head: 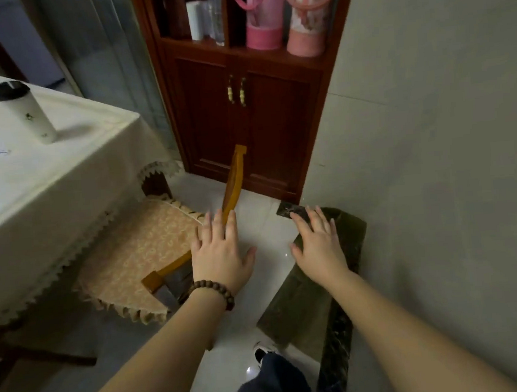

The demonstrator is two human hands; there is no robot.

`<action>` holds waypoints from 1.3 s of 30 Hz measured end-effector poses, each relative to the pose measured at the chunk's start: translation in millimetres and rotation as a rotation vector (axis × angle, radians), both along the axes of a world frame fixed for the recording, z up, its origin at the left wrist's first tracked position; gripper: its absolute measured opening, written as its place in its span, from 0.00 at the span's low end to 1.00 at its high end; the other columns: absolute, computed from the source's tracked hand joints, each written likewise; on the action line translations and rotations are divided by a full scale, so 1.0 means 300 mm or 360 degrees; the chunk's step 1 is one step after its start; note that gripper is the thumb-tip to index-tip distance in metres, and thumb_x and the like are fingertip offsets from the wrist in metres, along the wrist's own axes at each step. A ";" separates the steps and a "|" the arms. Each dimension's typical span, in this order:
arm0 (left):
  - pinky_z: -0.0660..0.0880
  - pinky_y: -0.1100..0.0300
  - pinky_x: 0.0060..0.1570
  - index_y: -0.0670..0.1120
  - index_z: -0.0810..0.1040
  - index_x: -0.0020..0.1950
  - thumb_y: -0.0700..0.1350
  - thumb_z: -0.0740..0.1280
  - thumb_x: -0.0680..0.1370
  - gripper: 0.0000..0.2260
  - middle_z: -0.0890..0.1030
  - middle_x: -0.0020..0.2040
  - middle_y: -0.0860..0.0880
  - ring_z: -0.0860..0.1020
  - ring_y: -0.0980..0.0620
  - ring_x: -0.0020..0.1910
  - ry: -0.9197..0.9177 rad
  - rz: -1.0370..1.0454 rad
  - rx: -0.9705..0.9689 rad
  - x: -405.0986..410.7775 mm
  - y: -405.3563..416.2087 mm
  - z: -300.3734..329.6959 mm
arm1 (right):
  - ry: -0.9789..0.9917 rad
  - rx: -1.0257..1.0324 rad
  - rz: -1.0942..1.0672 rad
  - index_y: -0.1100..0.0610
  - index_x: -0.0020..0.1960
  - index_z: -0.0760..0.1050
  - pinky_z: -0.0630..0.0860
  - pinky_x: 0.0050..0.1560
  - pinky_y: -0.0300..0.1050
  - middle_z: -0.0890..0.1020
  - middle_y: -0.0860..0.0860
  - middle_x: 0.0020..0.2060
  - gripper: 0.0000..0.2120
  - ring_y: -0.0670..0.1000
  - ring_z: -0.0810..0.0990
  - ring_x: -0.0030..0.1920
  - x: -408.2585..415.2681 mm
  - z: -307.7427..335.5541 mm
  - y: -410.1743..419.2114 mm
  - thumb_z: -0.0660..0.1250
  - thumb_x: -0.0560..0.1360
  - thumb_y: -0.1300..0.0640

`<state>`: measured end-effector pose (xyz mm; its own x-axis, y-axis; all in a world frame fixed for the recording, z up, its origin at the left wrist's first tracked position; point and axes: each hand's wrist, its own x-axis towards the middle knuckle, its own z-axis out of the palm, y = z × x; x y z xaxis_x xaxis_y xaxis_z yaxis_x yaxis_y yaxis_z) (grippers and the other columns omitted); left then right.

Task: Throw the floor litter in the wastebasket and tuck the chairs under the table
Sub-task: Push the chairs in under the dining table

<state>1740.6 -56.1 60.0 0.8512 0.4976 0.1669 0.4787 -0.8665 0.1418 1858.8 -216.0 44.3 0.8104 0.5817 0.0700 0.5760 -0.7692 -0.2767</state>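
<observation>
Cup (pixel 26 109), cabinet (pixel 239 126), pink bottles (pixel 263 16)

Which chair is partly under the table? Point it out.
The chair with the beige patterned cushion, by the left hand: its seat reaches beneath the tablecloth. The dark green chair under the right hand stands clear, by the wall.

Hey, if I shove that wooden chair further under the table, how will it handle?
The chair looks rigid wood, so it should probably move as one piece. The glossy floor tiles likely let its legs slide easily. The loose seat cover may shift or bunch against the tablecloth.
</observation>
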 end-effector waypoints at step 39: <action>0.71 0.52 0.52 0.53 0.67 0.65 0.73 0.52 0.67 0.35 0.77 0.57 0.51 0.74 0.48 0.55 0.0731 0.1170 -0.0262 0.107 0.195 -0.101 | -0.0514 -0.0557 0.2796 0.50 0.63 0.74 0.48 0.73 0.61 0.72 0.49 0.69 0.21 0.53 0.62 0.74 0.643 -0.060 0.839 0.68 0.72 0.46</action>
<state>1772.8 2.5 29.7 0.2718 0.9332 -0.2351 0.9473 -0.3025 -0.1056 2051.8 35.6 26.2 -0.7101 0.6699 -0.2169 0.6828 0.7303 0.0203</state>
